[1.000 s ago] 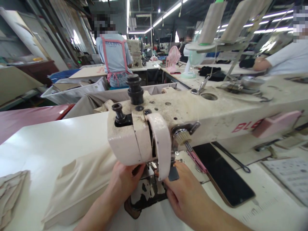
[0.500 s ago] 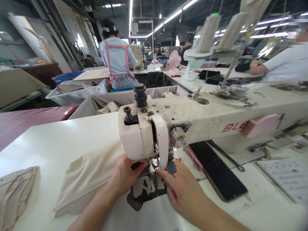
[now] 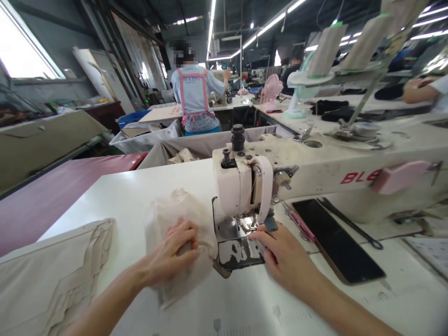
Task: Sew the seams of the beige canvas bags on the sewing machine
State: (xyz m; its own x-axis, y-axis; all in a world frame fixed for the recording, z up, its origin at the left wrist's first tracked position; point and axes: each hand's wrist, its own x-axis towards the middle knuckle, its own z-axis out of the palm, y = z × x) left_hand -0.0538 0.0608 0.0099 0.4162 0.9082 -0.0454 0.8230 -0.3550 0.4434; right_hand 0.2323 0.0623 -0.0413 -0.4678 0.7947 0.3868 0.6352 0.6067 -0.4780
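A piece of beige fabric, smeared by motion, lies bunched on the white table left of the sewing machine. My left hand is closed on it with curled fingers. My right hand is by the needle area, at the right edge of the worn metal plate. Its thumb and index finger are pressed together; whatever they hold, if anything, is too small to make out. No fabric shows under the presser foot.
A stack of beige fabric pieces lies at the left. Right of the machine head are pink-handled snips, a phone and a dark tool. Behind the table stands a fabric-lined bin. A person sits farther back.
My left hand has drawn the beige fabric away from the needle, leftward onto the table. My right hand stays beside the presser foot. The view has swung left.
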